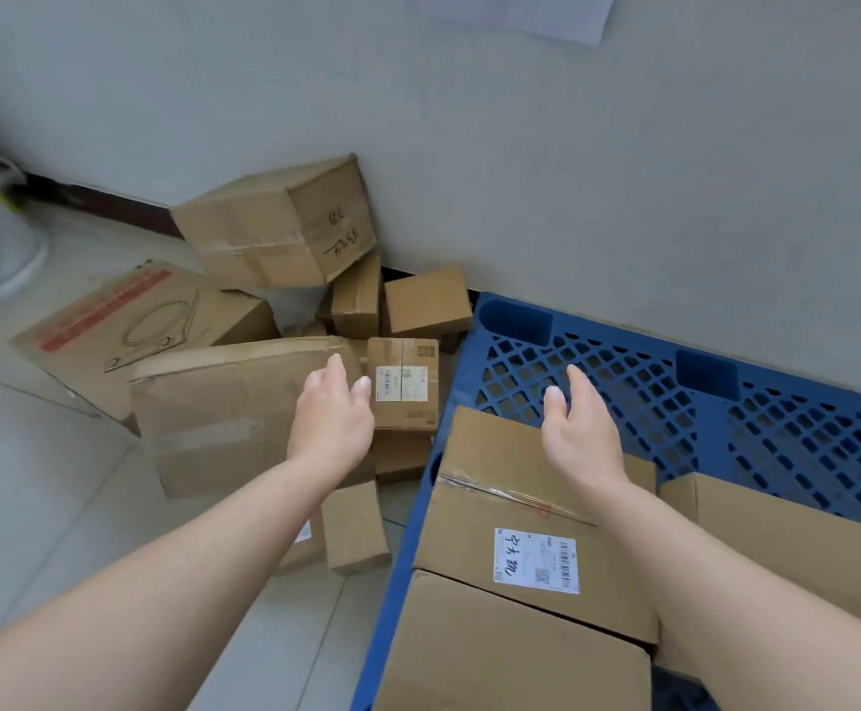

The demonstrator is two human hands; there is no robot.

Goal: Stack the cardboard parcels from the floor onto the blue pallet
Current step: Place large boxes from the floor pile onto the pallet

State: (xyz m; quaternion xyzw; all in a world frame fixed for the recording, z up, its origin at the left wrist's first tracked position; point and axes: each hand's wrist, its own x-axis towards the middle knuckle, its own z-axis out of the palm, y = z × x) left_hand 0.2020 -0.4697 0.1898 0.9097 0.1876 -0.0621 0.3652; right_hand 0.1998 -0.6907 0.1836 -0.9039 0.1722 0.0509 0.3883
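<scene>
Parcels (402,384) untouched; left hand (331,423), right hand (580,433) fingers straight, holding nothing.

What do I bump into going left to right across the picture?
Ring-drawing box → left hand → small labelled box → right hand → plain box at the right edge.

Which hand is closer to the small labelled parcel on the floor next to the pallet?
Left. The left hand is just beside the small labelled parcel; the right hand is apart, over the blue pallet.
</scene>
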